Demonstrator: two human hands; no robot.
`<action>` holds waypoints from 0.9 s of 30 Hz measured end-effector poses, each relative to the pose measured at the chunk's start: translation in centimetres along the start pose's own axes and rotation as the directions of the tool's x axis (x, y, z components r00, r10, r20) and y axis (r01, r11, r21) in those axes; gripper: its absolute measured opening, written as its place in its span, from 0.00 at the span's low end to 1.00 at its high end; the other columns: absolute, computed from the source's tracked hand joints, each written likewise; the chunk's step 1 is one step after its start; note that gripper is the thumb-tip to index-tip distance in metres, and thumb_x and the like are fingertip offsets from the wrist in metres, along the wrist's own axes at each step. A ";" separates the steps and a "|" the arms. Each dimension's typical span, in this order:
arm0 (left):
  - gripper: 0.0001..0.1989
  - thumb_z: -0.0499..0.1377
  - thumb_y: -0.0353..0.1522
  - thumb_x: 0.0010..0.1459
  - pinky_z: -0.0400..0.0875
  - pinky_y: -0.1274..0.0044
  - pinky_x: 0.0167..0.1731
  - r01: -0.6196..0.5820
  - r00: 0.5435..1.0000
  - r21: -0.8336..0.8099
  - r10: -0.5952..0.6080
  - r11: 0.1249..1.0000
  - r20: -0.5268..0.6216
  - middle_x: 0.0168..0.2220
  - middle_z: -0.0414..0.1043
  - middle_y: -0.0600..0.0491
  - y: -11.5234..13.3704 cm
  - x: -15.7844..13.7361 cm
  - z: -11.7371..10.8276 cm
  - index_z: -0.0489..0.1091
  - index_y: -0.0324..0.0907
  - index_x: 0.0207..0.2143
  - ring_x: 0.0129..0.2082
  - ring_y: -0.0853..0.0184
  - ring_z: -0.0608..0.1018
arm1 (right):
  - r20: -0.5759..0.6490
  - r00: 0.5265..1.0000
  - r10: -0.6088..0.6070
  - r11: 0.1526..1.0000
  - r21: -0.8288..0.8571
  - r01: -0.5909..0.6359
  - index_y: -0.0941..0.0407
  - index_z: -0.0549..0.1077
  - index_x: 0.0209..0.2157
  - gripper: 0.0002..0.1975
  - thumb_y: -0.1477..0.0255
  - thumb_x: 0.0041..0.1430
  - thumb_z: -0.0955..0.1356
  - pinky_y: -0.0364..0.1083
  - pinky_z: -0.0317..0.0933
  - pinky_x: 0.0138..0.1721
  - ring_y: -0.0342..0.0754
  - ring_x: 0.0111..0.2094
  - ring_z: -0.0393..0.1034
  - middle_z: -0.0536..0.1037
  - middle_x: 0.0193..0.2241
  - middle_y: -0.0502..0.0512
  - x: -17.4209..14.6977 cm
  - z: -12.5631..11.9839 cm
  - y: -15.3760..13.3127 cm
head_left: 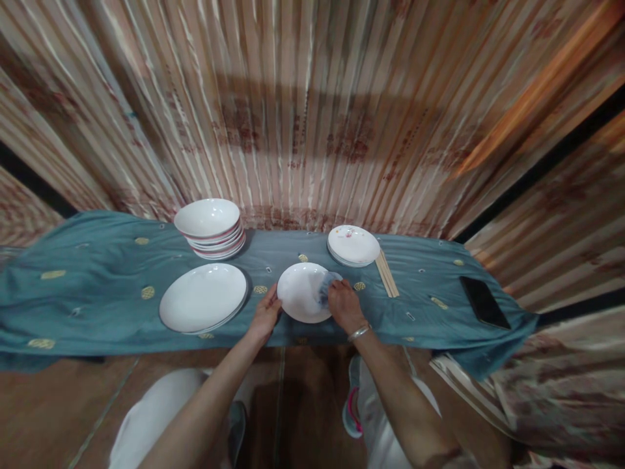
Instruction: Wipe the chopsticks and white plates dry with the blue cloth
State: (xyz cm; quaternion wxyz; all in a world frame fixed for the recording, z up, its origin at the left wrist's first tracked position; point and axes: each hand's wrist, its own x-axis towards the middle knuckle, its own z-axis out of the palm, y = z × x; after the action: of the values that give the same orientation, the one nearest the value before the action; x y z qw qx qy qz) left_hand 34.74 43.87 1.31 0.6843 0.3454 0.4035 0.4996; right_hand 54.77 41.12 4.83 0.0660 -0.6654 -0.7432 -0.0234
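Observation:
A white plate (pixel 299 296) is in front of me near the table's front edge. My left hand (pixel 266 314) grips its left rim, thumb on top and fingers at the side. In my right hand (pixel 346 305), closed and wearing a silver bangle, is a bluish-grey cloth (pixel 324 291), pressed against the right part of the plate's upper face. To the left lie large white oval plates (pixel 204 298), stacked. Behind them rises a stack of white bowls (pixel 209 221) with red bands. Small plates with a floral print (pixel 352 244) are stacked behind my right hand.
Wooden chopsticks (pixel 387 273) lie beside the floral plates. A black phone (pixel 483 301) rests toward the right end of the table. A teal patterned cloth (pixel 112 273) covers the narrow table, and a pleated curtain (pixel 293 117) hangs close behind it.

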 end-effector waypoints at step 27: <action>0.34 0.64 0.31 0.42 0.58 0.67 0.57 -0.010 0.998 -0.008 0.011 1.000 0.054 0.59 0.65 0.44 -0.7 0.2 -0.7 0.65 0.41 0.56 0.59 0.56 0.65 | -0.110 0.994 -0.028 0.883 0.463 0.076 0.66 0.59 0.60 0.27 0.78 0.57 0.60 0.55 0.49 0.63 0.55 0.63 0.52 0.62 0.59 0.69 5.8 4.1 -2.8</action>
State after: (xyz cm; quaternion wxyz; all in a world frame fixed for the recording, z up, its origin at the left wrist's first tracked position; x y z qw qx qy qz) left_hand 34.38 43.89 0.38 0.6938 0.3583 0.3809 0.4952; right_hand 51.05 47.05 1.67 0.2606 -0.6076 -0.7404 0.1209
